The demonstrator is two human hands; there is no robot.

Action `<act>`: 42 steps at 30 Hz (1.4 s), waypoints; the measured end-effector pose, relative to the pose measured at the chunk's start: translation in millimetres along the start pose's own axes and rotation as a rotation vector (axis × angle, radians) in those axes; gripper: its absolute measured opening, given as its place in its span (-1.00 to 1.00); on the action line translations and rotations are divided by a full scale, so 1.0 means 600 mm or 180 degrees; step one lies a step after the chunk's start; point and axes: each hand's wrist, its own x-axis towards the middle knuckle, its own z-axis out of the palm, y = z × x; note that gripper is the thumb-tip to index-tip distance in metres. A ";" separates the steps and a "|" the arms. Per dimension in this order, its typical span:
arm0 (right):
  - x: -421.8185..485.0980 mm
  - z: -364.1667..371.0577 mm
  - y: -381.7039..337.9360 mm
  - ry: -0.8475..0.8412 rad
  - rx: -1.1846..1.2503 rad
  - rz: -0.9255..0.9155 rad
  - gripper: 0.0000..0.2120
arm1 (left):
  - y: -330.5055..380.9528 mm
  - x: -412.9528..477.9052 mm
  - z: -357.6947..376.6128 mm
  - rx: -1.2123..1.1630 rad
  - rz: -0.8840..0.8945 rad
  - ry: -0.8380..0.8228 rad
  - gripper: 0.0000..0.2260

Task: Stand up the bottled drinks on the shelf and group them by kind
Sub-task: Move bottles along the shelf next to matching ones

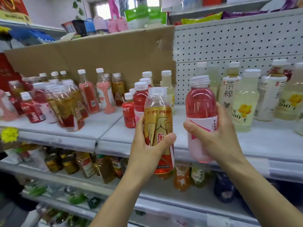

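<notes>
Two bare forearms reach up from the bottom edge, each hand holding one bottle upright in the air in front of a white shop shelf (262, 141). The left hand (147, 145) grips a gold-and-red labelled bottle (158, 122) of amber drink low on its body, thumb pressed across the front and fingers curled behind. The right hand (218, 136) grips a rounder pink bottle (200, 104) with a pale pink label, thumb on the front and fingers wrapped round the far side. The two held bottles are side by side and do not touch; both have white caps.

Just behind the gold bottle, about four red drinks (129, 115) stand together, with a pale yellow one beside them. To the right, at least six pale yellow and white-labelled bottles (246, 102) stand upright. To the left is a crowded cluster of red and amber bottles (68, 108), some leaning; they overlap too much to count.

Behind the left half of the shelf stands a sheet of brown cardboard (98, 51); behind the right half is white pegboard (229, 41). A lower shelf (85, 181) holds more bottles and jars. An upper shelf (213, 7) carries bags and packets, blurred.
</notes>
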 end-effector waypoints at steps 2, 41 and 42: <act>-0.014 0.034 -0.005 -0.0025 0.0070 0.0057 -0.37 | -0.005 -0.011 -0.039 -0.0015 -0.0033 0.0034 -0.18; 0.077 0.415 0.036 -0.0405 0.0136 -0.0167 -0.27 | -0.102 0.138 -0.335 -0.0136 -0.0109 0.0921 -0.18; 0.079 0.426 0.042 -0.0365 0.0080 -0.0152 -0.26 | -0.106 0.142 -0.344 -0.0129 -0.0118 0.0883 -0.18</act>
